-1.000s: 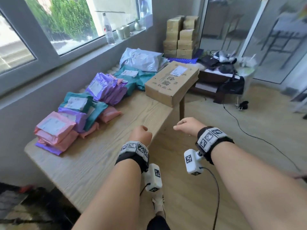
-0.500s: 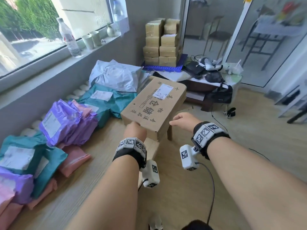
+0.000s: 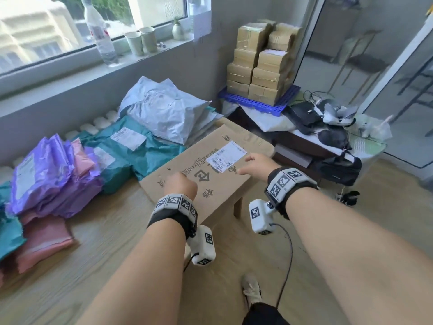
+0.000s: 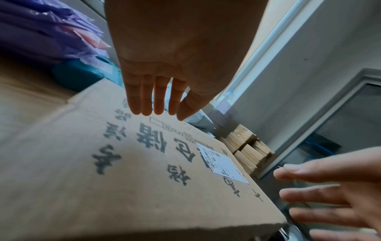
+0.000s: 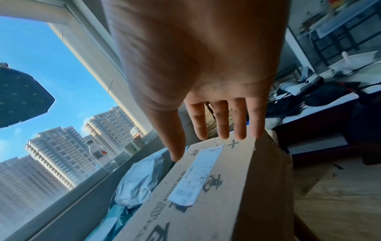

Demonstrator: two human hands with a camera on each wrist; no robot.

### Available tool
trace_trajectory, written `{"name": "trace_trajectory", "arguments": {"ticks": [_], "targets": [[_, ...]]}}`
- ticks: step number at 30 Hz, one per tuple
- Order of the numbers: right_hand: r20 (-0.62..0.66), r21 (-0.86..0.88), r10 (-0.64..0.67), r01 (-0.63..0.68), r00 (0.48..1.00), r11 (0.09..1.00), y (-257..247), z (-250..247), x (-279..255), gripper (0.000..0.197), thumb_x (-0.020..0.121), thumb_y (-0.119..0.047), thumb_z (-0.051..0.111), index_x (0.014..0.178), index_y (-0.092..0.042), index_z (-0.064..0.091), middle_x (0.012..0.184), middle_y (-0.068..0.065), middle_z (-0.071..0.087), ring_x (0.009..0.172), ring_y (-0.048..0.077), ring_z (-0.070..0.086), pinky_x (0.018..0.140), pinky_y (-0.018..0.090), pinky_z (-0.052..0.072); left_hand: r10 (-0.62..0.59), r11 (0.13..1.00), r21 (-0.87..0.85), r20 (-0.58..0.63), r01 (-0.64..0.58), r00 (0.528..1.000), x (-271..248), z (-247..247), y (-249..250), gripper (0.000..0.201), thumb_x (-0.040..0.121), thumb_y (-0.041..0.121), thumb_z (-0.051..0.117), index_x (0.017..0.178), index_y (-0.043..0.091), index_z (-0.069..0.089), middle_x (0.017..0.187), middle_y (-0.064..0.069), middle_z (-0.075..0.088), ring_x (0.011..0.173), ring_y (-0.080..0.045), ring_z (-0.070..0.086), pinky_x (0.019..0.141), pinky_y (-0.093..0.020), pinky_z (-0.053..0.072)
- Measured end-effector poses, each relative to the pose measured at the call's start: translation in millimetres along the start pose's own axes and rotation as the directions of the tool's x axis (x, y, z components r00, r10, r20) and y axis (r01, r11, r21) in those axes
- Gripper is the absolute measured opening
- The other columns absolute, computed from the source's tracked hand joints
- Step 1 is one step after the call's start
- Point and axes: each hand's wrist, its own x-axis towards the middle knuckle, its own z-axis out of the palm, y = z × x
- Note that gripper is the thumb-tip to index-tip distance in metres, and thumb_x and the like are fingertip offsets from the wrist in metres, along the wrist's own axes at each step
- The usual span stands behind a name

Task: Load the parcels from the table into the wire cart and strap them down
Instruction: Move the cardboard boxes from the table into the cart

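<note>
From the head view, the cardboard box [image 3: 206,170] lay on the table [image 3: 98,249], long axis running away from the person; both hands hovered above it. From the left wrist, the left hand [image 4: 164,68] showed straight, empty fingers. From the right wrist, the right hand [image 5: 206,73] reached furthest, fingers spread, empty.

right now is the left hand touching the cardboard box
Cannot tell. In the left wrist view the left hand reaches over the cardboard box with straight fingers, but neither a gap nor contact shows plainly.
</note>
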Motion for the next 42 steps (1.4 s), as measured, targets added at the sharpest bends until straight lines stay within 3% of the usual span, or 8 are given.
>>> {"name": "trace_trajectory", "arguments": {"ticks": [6,11,19,21,25,28,36,42], "targets": [[0.069,-0.04,0.009,-0.006,0.998,0.999,23.1,-23.4,73.2,0.072,0.074,-0.03,0.078,0.136,-0.016,0.046,0.139,0.003,0.051,0.12,0.023,0.054,0.104,0.041,0.044,-0.266,0.964,-0.024,-0.157,0.266,0.951,13.3,37.7,18.5,0.037,0.085,0.016,0.046,0.118,0.01,0.061,0.124,-0.013,0.057,0.117,-0.034,0.05,0.097,-0.044,0.045],[0.051,-0.148,-0.007,0.014,0.999,0.989,26.3,-29.6,104.4,0.072,0.076,-0.029,0.075,0.14,-0.018,0.043,0.14,0.006,0.049,0.131,0.028,0.042,0.106,0.044,0.039,-0.469,0.878,-0.047,-0.279,0.476,0.838,8.2,52.1,5.3,0.049,0.084,0.026,0.054,0.131,0.013,0.048,0.144,-0.011,0.037,0.132,-0.034,0.032,0.111,-0.05,0.029],[0.042,-0.165,0.107,-0.098,0.993,0.981,26.4,-18.0,127.4,0.066,0.077,-0.022,0.073,0.133,-0.006,0.043,0.13,0.015,0.055,0.114,0.032,0.057,0.09,0.037,0.048,-0.764,0.63,-0.392,-0.156,0.671,0.626,-3.6,55.9,-8.1,0.063,0.089,0.02,0.055,0.142,0.004,0.024,0.144,-0.021,0.035,0.131,-0.038,0.037,0.107,-0.046,0.031],[0.025,-0.225,0.131,-0.122,0.991,0.967,25.0,-16.4,128.8,0.053,0.074,-0.023,0.07,0.121,-0.005,0.054,0.122,0.016,0.058,0.1,0.03,0.059,0.079,0.033,0.049,-0.777,0.61,-0.405,-0.142,0.681,0.613,-4.2,56.2,-14.1,0.06,0.088,0.02,0.056,0.139,0.001,0.029,0.143,-0.02,0.037,0.13,-0.037,0.04,0.106,-0.044,0.033],[0.034,-0.378,0.12,-0.099,0.992,0.921,24.1,-6.9,135.0,0.039,0.068,-0.026,0.057,0.101,-0.009,0.068,0.109,0.012,0.065,0.099,0.03,0.058,0.088,0.038,0.048,-0.778,0.609,-0.396,-0.127,0.687,0.616,-11.3,55.2,-22.3,0.057,0.087,0.024,0.056,0.134,0.0,0.036,0.138,-0.02,0.042,0.125,-0.036,0.045,0.102,-0.042,0.038],[0.055,-0.445,0.099,-0.065,0.994,0.893,15.1,0.1,129.6,0.03,0.072,-0.027,0.05,0.093,-0.013,0.066,0.104,0.009,0.066,0.102,0.032,0.053,0.081,0.036,0.038,-0.773,0.616,-0.395,-0.14,0.681,0.618,-22.0,48.0,-30.5,0.056,0.085,0.026,0.055,0.132,0.0,0.04,0.135,-0.02,0.044,0.122,-0.036,0.047,0.099,-0.041,0.041],[-0.107,-0.144,0.047,-0.062,0.993,0.988,-34.0,15.8,59.1,0.057,0.065,-0.024,0.053,0.117,-0.003,0.054,0.125,0.017,0.052,0.111,0.034,0.054,0.098,0.043,0.046,-0.737,0.664,-0.428,-0.238,0.613,0.632,-72.6,7.3,-74.5,0.052,0.079,0.026,0.054,0.125,0.002,0.051,0.128,-0.018,0.051,0.118,-0.034,0.05,0.092,-0.039,0.043],[-0.072,-0.121,-0.068,0.059,0.995,0.991,-78.6,73.7,-27.2,0.069,0.063,-0.031,0.055,0.127,-0.005,0.049,0.13,0.016,0.05,0.116,0.035,0.053,0.101,0.045,0.044,-0.77,0.628,-0.503,-0.293,0.593,0.566,-153.0,-33.3,-152.9,0.051,0.078,0.031,0.055,0.121,0.004,0.055,0.124,-0.017,0.054,0.113,-0.034,0.054,0.091,-0.04,0.046]]}}
